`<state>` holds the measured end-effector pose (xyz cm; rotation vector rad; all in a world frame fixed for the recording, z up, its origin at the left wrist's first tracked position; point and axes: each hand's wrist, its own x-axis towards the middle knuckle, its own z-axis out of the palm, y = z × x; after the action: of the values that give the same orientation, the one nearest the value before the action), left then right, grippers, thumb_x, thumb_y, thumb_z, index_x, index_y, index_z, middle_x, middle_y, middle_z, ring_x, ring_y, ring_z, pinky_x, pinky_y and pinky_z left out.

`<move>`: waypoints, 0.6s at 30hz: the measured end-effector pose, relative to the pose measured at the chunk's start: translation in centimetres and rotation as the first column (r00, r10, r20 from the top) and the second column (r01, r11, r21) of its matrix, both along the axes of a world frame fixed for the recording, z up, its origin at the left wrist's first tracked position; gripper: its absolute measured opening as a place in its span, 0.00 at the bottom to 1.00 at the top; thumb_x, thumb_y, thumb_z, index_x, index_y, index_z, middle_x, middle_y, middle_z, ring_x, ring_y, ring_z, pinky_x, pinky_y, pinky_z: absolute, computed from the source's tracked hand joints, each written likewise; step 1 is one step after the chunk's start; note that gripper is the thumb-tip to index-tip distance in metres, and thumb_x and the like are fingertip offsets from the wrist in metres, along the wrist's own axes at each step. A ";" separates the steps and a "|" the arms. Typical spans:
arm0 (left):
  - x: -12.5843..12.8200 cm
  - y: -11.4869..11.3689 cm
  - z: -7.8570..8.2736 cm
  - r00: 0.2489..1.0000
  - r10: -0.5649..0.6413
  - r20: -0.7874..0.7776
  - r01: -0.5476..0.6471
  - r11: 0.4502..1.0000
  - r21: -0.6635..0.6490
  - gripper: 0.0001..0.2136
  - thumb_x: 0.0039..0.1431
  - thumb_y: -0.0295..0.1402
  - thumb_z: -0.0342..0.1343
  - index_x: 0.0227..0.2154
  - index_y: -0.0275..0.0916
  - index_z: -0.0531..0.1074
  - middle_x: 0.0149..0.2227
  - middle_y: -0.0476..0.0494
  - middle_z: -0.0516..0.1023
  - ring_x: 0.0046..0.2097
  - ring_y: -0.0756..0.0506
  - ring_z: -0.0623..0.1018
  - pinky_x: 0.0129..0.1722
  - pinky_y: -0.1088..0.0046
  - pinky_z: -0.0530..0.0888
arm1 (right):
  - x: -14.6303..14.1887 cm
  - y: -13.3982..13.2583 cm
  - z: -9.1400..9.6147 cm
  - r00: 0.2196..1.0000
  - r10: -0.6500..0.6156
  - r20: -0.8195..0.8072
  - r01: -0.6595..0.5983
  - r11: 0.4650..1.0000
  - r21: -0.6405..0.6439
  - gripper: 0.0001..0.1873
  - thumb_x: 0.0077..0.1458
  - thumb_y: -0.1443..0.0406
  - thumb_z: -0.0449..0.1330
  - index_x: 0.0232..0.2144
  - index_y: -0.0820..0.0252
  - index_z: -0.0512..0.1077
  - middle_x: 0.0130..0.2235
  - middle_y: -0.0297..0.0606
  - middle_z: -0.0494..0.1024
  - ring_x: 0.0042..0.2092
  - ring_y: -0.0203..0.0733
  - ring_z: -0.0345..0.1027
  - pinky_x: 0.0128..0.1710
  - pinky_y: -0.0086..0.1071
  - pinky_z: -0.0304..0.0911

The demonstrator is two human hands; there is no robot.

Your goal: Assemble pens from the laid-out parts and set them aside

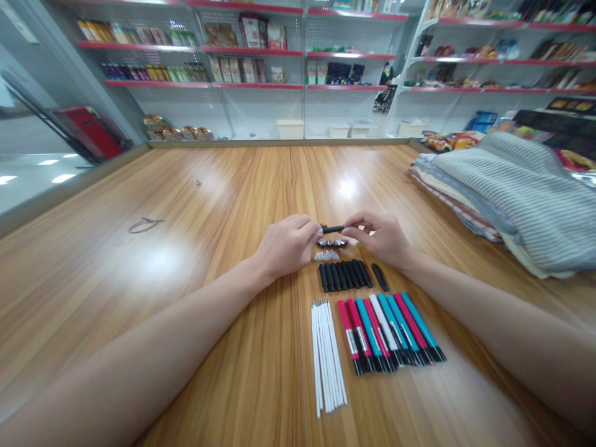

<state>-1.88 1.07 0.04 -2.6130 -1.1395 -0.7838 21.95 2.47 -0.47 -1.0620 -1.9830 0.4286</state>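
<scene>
Between my two hands lies a short black pen barrel [332, 229], held level above the table. My left hand [288, 243] grips its left end, where a bit of something pale shows at the fingertips. The thumb and fingers of my right hand [379, 237] pinch its right end. Just below are small shiny metal pieces [333, 243] and small clear white pieces [326, 255]. Nearer me is a row of black pen barrels [345, 275], with a single black barrel [379, 277] apart on the right. White pen refills [326, 360] and red, teal and white pen bodies [388, 332] lie closest.
Folded striped cloths [516, 198] are stacked at the right on the wooden table [223, 372]. A thin looped cord [144, 225] and a tiny object [198, 182] lie to the left. Stocked shelves [251, 51] stand beyond the far edge. A red object [88, 132] stands on the floor at left.
</scene>
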 end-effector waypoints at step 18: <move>0.1 -0.2 -0.1 1.000 -0.020 0.023 0.020 1.000 -0.016 0.12 0.66 0.34 0.44 0.37 0.37 0.72 0.34 0.42 0.74 0.38 0.46 0.72 0.35 0.71 0.69 | 0.4 0.0 0.3 0.968 0.101 0.230 -0.152 0.965 0.214 0.10 0.60 0.60 0.56 0.36 0.60 0.74 0.32 0.37 0.76 0.29 0.34 0.64 0.31 0.29 0.61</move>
<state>-1.77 0.89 -0.06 -2.6394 -1.1319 -0.8146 22.38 2.50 -0.15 -0.8677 -2.2411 0.1476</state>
